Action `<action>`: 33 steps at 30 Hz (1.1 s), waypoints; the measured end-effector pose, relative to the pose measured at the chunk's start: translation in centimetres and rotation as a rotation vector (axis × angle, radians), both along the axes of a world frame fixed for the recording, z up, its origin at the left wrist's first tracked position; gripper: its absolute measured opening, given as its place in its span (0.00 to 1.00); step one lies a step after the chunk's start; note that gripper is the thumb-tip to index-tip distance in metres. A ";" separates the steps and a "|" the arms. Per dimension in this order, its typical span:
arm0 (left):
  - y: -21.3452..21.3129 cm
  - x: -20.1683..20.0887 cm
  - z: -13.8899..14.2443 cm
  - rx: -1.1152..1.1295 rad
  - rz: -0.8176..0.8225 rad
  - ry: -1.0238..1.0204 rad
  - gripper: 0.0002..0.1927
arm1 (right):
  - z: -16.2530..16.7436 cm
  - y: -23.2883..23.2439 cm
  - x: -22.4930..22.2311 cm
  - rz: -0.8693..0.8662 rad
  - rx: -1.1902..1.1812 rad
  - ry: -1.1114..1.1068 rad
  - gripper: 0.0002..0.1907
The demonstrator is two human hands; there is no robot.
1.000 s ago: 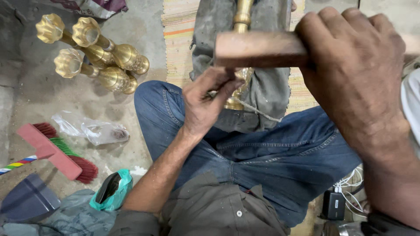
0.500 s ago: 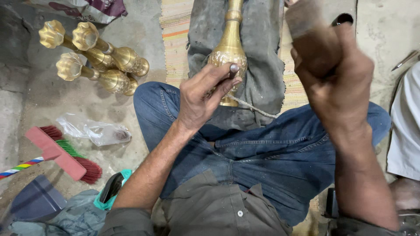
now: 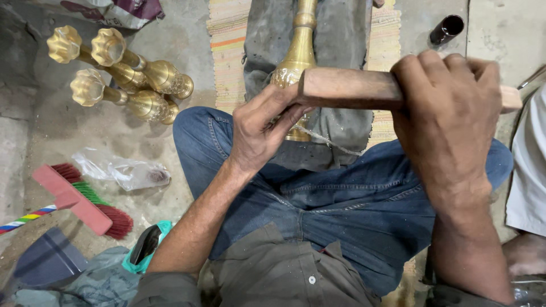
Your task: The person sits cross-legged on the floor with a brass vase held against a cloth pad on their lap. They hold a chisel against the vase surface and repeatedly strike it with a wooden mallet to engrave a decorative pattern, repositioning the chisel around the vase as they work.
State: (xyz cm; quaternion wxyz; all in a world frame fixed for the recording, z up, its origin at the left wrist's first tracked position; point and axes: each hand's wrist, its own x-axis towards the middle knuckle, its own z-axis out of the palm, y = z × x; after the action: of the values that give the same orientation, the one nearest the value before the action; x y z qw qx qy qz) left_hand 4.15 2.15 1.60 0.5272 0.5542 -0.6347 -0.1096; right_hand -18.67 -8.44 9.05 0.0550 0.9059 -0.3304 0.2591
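The right hand (image 3: 449, 113) is clenched around a wooden block (image 3: 352, 88), held level just above the brass vase (image 3: 296, 62). The left hand (image 3: 264, 131) pinches something small against the vase's belly, under the block's end. This looks like hammering work; any next blow needs square aim. 3 brass pieces (image 3: 122, 77) lie well left.

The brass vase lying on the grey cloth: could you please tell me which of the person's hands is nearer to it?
Left. The left hand rests against the brass vase at its bulb, fingers on it. The right hand is off to the right, gripping the wooden block above the bulb.
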 end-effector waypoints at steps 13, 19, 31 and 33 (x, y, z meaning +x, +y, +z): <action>0.5 -2.9 -0.4 -0.029 0.227 0.179 0.14 | -2.2 -1.4 -1.5 0.058 0.022 -0.065 0.12; 1.0 -3.2 -0.9 -0.021 0.273 0.099 0.14 | -0.3 -2.3 -1.5 0.104 -0.192 0.092 0.14; 1.6 -2.8 -1.3 0.018 0.305 0.033 0.11 | 0.7 -2.5 -1.0 0.118 -0.338 0.193 0.04; 1.6 -2.8 -1.5 -0.007 0.281 0.078 0.09 | 0.9 -2.2 -0.8 0.094 -0.363 0.265 0.06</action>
State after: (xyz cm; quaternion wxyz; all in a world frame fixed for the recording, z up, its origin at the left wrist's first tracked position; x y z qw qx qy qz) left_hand 1.38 3.72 0.11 0.5637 0.6311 -0.5301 -0.0541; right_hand -19.52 -10.69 9.99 0.2477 0.9217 -0.2257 0.1953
